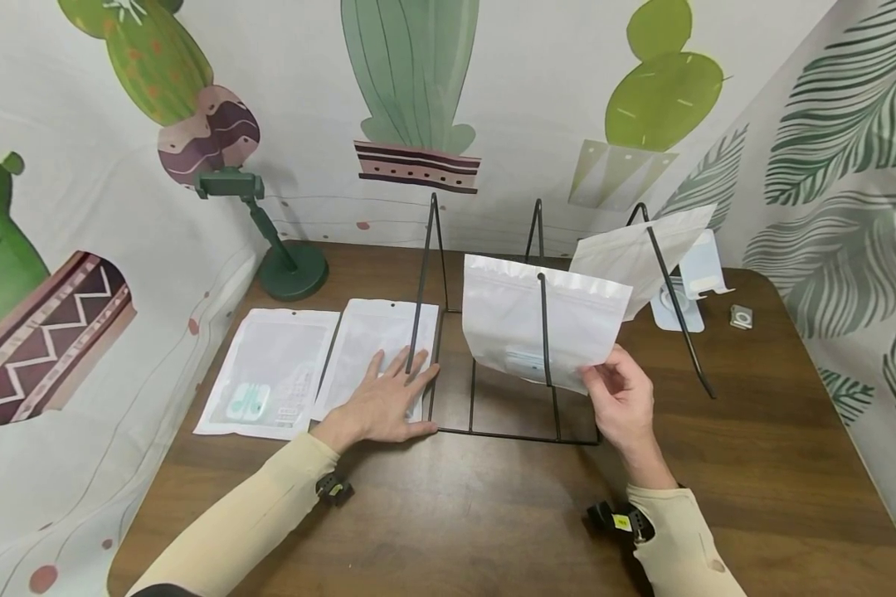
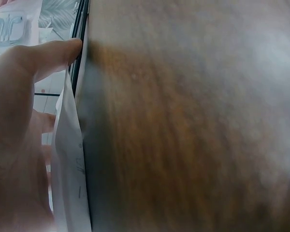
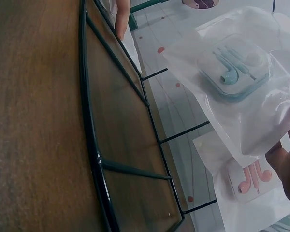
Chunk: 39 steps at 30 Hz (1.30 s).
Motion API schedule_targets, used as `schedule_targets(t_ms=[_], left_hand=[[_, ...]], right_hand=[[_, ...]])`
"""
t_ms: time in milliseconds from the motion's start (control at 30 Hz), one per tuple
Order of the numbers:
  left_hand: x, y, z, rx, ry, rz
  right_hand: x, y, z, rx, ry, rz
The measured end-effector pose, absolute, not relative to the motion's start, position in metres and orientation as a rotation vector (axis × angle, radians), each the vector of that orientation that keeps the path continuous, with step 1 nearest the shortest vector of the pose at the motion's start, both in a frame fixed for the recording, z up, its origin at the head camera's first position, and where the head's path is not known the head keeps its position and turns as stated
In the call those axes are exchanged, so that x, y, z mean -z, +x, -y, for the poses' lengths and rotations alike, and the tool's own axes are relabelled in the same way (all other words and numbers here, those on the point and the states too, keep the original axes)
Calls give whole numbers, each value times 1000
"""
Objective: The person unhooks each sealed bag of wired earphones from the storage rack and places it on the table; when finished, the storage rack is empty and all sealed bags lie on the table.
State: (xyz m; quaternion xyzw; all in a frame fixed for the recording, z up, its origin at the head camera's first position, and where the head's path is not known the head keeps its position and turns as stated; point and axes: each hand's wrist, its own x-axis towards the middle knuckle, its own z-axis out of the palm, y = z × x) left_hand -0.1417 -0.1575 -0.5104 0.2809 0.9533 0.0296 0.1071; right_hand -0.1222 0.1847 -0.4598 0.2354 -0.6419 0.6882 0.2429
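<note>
A white zip pouch (image 1: 508, 298) hangs on the middle hook of a black wire rack (image 1: 515, 437), the hook passing through its top hole. My right hand (image 1: 625, 406) pinches its lower right corner. Light blue earphones in a clear case (image 3: 237, 72) show through the pouch in the right wrist view. My left hand (image 1: 384, 404), fingers spread, rests on a flat white pouch (image 1: 369, 336) at the rack's left side, thumb at the base frame. A second flat pouch (image 1: 291, 340), holding mint earphones, lies farther left. Behind, a pouch with pink earphones (image 3: 253, 179) hangs on the right hook.
A dark green phone stand (image 1: 291, 269) stands at the back left of the wooden table (image 1: 478, 514). At the back right are a white stand (image 1: 675, 311) and a small square metal gadget (image 1: 742, 317). The rack's hooks jut toward me.
</note>
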Motion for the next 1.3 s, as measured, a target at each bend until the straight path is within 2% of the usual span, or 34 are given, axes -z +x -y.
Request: schedule_targets(t_ms=[1300], left_hand=[[506, -140, 156, -87, 811, -2794]], right_hand=[[463, -102, -197, -1932, 668, 1754]])
